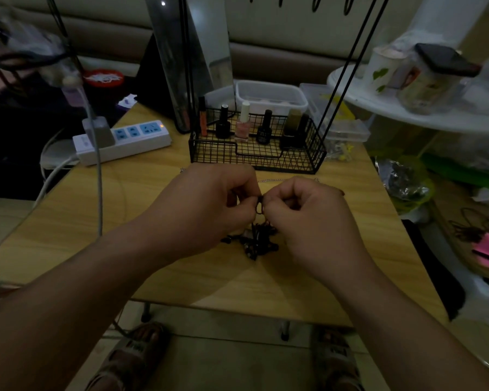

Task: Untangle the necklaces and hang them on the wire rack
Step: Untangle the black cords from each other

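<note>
1. Left hand point(209, 204) is pinching one side of a dark cord loop point(259, 207), fingers curled in tight.
2. Loop is sitting just above the dark necklace tangle point(256, 242), which is lying on the wooden table point(124, 221) between the wrists.
3. Right hand point(302, 215) is pinching the loop's other side, also curled; fingertips of both hands are almost touching.
4. Judgement: the step is loosening a knot. Best done by easing the loop wider with small pulls, not yanking, so the knot isn't tightening. Lifting the tangle a little would be letting free strands drop out.
5. Light is dim, so reading which strand is crossing which is hard. Going slowly is helping here.
6. Counts, left to right: one power strip point(124, 142); two hands; one dark tangle, strand number cannot tell.
7. One thin silver chain point(277, 180) is lying on the table just behind the hands.
8. One wire rack point(266, 159) is standing past the chain, its basket holding about five nail polish bottles point(242, 122).
9. Roughly four hooks point(315, 2) are showing at the top edge, nothing hanging on them yet.
</note>
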Tool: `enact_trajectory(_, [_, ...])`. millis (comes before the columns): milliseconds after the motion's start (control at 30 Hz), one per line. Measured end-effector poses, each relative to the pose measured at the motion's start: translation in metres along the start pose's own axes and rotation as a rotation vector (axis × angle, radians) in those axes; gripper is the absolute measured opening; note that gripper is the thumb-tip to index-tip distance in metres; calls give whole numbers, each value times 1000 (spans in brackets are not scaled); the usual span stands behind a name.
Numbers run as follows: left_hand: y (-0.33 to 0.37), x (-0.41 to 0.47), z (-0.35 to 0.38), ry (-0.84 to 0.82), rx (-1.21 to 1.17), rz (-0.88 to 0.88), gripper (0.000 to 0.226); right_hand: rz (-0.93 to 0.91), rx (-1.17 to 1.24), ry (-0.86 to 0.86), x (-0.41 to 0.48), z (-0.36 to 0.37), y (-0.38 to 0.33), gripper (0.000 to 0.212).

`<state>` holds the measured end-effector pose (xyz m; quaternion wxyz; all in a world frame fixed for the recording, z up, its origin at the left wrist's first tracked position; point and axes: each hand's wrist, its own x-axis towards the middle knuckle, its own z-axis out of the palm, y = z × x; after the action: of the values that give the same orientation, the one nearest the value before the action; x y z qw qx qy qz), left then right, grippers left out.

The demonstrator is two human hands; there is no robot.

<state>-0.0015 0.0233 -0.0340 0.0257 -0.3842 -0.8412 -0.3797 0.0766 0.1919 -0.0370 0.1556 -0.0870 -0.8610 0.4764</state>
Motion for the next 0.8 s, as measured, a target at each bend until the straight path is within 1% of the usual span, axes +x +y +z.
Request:
enact_trajectory(67, [0, -1, 0, -5, -28, -10, 7, 42, 54, -1, 0, 0, 1, 13])
enact_trajectory(133, [-1, 0, 0, -34, -52, -22, 10, 29, 46, -5, 0, 1, 1, 12])
enact_trajectory(233, [-5, 2, -3, -87, -99, -61, 7, 22, 64, -20, 0, -1, 3, 13])
enact_trajectory(367, [-6, 3, -4, -128, -88, -65, 7, -23, -29, -34, -1, -1, 5, 10])
enact_trajectory(500, [-4, 1, -1, -119, 33, -23, 5, -125, -257, -3, -6, 2, 6, 6])
enact_trajectory(667, [-3, 2, 3, -82, 285, 45, 6, -237, -486, -5, -6, 4, 4, 6])
enact_trajectory(733, [-3, 4, 4, -74, 333, 56, 7, -258, -541, 1, -5, 5, 4, 6])
enact_trajectory(800, [-3, 5, 5, -74, 354, 48, 12, -260, -547, 10, -5, 6, 3, 6])
